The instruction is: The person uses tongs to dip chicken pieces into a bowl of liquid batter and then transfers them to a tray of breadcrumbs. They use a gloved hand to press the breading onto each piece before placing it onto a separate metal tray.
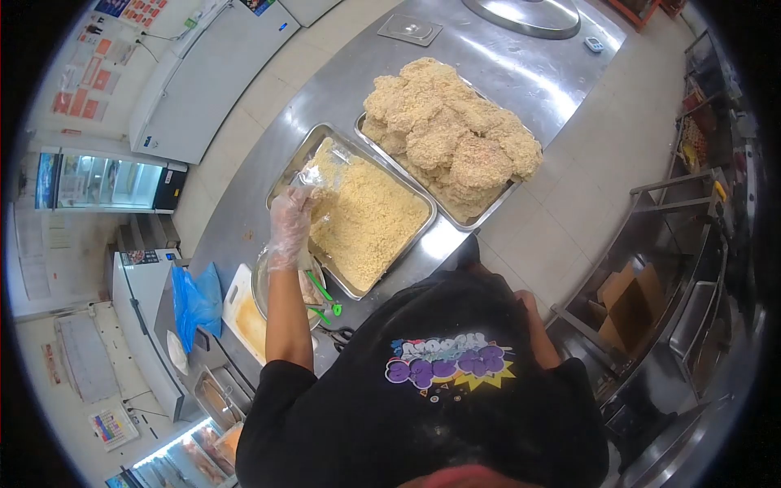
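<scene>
My left hand [291, 221], in a clear plastic glove, is over the left edge of a metal tray [325, 130] of pale yellow crumbs [370, 215]. Its fingers are drawn together, and what they grip is too small to make out. Shiny clear plastic [324, 169] lies on the crumbs just beyond the fingertips. Beside this tray, a second tray [482, 221] carries a high pile of crumb-coated pieces [447, 122]. My right forearm [540, 329] shows beside the black shirt; the fingers of that hand are hidden.
Near my left forearm are a round metal bowl [259, 285] with green-handled tongs [329, 309], a white cutting board [244, 313] and a blue bag [195, 305]. A flat metal lid [410, 30], a large round lid [529, 16] and a small device [594, 44] lie on the far steel table.
</scene>
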`<control>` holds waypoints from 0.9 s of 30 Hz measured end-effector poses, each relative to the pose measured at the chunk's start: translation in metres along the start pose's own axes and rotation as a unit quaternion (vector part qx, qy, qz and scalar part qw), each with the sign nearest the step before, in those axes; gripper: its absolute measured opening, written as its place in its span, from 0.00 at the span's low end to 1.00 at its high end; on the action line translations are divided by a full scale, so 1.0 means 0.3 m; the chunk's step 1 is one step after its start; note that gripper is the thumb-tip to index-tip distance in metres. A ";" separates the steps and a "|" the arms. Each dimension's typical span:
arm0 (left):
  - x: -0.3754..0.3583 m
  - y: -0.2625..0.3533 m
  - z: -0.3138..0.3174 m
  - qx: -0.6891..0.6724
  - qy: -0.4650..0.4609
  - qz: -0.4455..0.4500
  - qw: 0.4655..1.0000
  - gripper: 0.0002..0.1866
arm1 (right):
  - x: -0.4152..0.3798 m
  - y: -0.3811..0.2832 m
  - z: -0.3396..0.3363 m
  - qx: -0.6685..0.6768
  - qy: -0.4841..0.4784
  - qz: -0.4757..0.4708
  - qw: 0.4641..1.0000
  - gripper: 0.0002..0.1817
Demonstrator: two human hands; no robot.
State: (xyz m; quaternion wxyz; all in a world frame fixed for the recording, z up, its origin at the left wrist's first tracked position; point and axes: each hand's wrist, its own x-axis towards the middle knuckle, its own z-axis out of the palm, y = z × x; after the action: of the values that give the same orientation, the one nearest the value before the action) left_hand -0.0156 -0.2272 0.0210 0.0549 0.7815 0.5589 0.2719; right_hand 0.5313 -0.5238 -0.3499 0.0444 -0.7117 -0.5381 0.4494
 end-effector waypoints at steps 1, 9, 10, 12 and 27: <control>-0.002 -0.007 0.004 0.000 0.001 0.003 1.000 0.14 | 0.016 0.032 0.015 0.002 0.003 0.000 1.000 0.19; 0.073 0.034 -0.029 0.016 -0.010 0.022 1.000 0.14 | -0.017 0.094 0.047 -0.214 0.017 -0.119 0.969 0.16; 0.091 0.051 -0.043 0.016 -0.008 0.024 1.000 0.14 | -0.027 0.098 0.052 -0.213 0.020 -0.120 0.969 0.16; 0.139 0.106 -0.073 -0.025 -0.017 -0.002 1.000 0.13 | -0.041 0.097 0.059 0.105 0.013 0.063 0.992 0.13; 0.771 0.412 0.173 -0.394 0.094 -0.223 0.887 0.14 | -0.023 0.155 0.097 -0.187 -0.080 0.039 0.978 0.27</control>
State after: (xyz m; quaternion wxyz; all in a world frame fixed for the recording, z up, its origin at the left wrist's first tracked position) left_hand 0.1666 -0.0526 0.1094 0.3650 0.5211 0.5680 0.5221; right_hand 0.5449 -0.5607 -0.3884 -0.1499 -0.6897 -0.5860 0.3979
